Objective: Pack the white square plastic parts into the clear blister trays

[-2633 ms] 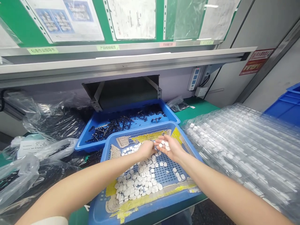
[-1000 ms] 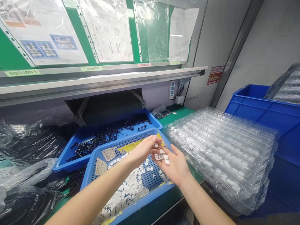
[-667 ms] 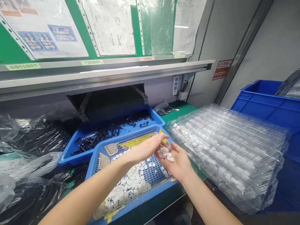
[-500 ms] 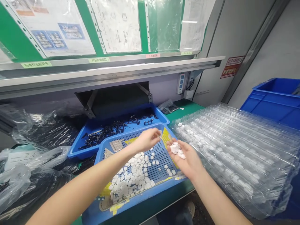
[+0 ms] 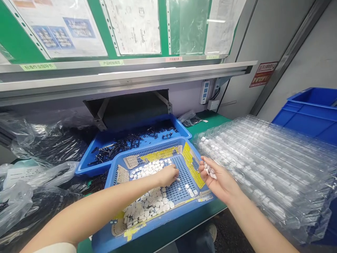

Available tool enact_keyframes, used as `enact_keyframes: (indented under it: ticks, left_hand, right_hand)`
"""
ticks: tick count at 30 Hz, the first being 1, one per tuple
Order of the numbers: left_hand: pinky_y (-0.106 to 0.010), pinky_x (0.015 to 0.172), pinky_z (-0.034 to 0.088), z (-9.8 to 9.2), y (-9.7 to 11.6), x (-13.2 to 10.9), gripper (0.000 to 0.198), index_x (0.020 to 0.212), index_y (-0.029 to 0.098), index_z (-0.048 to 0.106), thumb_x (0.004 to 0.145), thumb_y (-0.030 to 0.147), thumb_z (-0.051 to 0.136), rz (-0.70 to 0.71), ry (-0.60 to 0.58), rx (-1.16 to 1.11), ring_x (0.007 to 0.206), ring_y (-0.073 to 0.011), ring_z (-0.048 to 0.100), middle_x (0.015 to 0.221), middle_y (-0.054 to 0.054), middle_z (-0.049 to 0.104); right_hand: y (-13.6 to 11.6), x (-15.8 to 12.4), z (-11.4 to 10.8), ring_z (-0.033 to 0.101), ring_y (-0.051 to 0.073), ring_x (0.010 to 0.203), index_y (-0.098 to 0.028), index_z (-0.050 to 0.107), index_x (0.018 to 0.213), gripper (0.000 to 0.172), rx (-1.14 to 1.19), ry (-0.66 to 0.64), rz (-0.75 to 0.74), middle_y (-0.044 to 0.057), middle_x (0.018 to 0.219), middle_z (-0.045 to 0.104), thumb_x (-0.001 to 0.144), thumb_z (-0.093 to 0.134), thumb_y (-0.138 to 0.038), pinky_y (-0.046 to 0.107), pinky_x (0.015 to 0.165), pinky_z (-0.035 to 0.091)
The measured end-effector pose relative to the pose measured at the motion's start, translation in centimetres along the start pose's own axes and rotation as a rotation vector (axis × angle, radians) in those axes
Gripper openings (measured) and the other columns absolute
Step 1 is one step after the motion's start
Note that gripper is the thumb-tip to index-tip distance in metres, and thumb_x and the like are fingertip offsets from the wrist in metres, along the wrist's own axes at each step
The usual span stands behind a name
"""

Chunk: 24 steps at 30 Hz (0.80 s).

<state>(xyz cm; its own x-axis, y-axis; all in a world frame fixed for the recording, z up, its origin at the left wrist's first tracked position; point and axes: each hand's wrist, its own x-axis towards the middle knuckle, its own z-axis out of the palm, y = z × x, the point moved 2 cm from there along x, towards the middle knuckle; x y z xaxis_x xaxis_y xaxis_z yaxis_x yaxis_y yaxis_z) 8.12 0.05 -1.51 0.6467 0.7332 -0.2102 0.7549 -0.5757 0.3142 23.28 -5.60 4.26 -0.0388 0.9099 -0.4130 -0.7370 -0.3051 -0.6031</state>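
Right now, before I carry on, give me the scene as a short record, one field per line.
Left hand: inside the blue perforated plastic basket, among small white rounded-square pieces; grip unclear
Right hand: fingers curled around several white pieces, at the basket's right side
Basket contents: pieces mostly heaped toward the left, a few at the right
Behind basket: blue plastic tray holding thin black parts
Far right: stacked clear ribbed plastic trays
Far left: clear plastic bags with dark contents

Grey wall (image 5: 263, 38), metal rail (image 5: 126, 80), green worktop (image 5: 216, 122), green document board (image 5: 100, 21), dark floor (image 5: 228, 230)
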Motion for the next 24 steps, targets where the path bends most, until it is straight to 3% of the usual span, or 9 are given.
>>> enact_keyframes:
  ticks: [3,6,9,12,16,18,20,22,24]
  left_hand:
    - [-0.021,0.058,0.039,-2.6,0.1,0.0,0.008,0.066,0.014,0.055,0.071,0.015,0.049,-0.042,0.091,-0.049,0.064,-0.0136,0.05,0.066,-0.002,0.053]
    - [-0.021,0.058,0.04,-5.6,1.1,0.1,0.019,0.08,0.014,0.054,0.08,0.026,0.039,-0.03,0.225,-0.116,0.067,-0.0127,0.051,0.074,-0.002,0.054]
    - [-0.021,0.065,0.04,-7.5,4.1,0.1,0.017,0.086,0.017,0.055,0.079,0.027,0.043,0.191,0.328,-0.175,0.076,-0.0127,0.051,0.082,-0.002,0.053]
    - [-0.022,0.068,0.04,-8.5,7.4,-0.3,0.017,0.091,0.018,0.054,0.075,0.019,0.048,0.403,0.31,-0.163,0.082,-0.0136,0.049,0.087,-0.003,0.052]
    - [-0.022,0.068,0.041,-9.5,8.0,-0.9,0.018,0.092,0.016,0.052,0.077,0.014,0.043,0.293,0.369,-0.154,0.078,-0.0125,0.051,0.09,-0.005,0.05]
    - [-0.023,0.065,0.042,-8.8,6.6,-1.3,0.014,0.088,0.017,0.053,0.075,0.015,0.047,0.183,0.25,-0.082,0.074,-0.0132,0.051,0.087,-0.004,0.05]
    - [-0.024,0.062,0.041,-7.0,4.7,-1.8,0.016,0.085,0.017,0.055,0.069,0.018,0.055,0.096,0.024,0.043,0.072,-0.0158,0.052,0.083,-0.004,0.05]
    - [-0.026,0.058,0.041,-4.8,2.7,-2.5,0.025,0.086,0.016,0.055,0.063,0.018,0.062,0.022,-0.16,0.156,0.072,-0.0195,0.052,0.082,-0.005,0.05]
    - [-0.026,0.054,0.039,-3.0,1.1,-3.1,0.025,0.087,0.015,0.055,0.062,0.015,0.061,-0.014,-0.25,0.197,0.07,-0.0207,0.052,0.082,-0.007,0.05]
  right_hand:
    - [0.3,0.0,0.3,0.057,0.009,0.056,-0.011,0.052,0.076,0.007,0.003,0.043,-0.011,0.004,0.066,0.056,0.074,0.047,-0.009,0.015,0.047,0.049]
    - [0.4,0.1,0.5,0.059,0.013,0.068,-0.011,0.052,0.081,0.011,0.039,0.056,0.011,0.007,0.075,0.059,0.077,0.044,-0.018,0.023,0.059,0.051]
    - [0.5,0.6,0.5,0.059,0.014,0.072,-0.011,0.052,0.085,0.023,0.088,-0.085,0.041,0.008,0.078,0.059,0.08,0.038,-0.029,0.027,0.066,0.05]
    - [0.7,1.4,-0.3,0.057,0.01,0.066,-0.012,0.053,0.085,0.022,0.14,-0.217,0.003,0.004,0.075,0.058,0.08,0.037,-0.027,0.025,0.066,0.05]
    - [0.6,1.6,-3.0,0.055,0.012,0.081,-0.012,0.051,0.089,0.015,0.17,-0.152,0.01,0.005,0.086,0.056,0.078,0.043,-0.018,0.022,0.068,0.049]
    - [-0.3,1.1,-4.4,0.054,0.011,0.085,-0.012,0.049,0.095,0.02,0.161,-0.127,0.036,0.007,0.091,0.054,0.076,0.046,-0.017,0.018,0.064,0.05]
    - [-2.1,0.2,-5.6,0.054,0.01,0.08,-0.014,0.047,0.099,0.024,0.133,-0.112,0.005,0.006,0.093,0.052,0.075,0.047,-0.015,0.014,0.055,0.049]
    - [-4.6,-0.7,-6.4,0.054,0.009,0.072,-0.016,0.048,0.097,0.023,0.074,-0.065,-0.064,0.005,0.09,0.052,0.075,0.046,-0.014,0.012,0.046,0.048]
    - [-7.2,-1.3,-6.7,0.054,0.009,0.066,-0.017,0.049,0.093,0.019,-0.01,0.024,-0.164,0.005,0.085,0.051,0.075,0.045,-0.012,0.013,0.04,0.048]
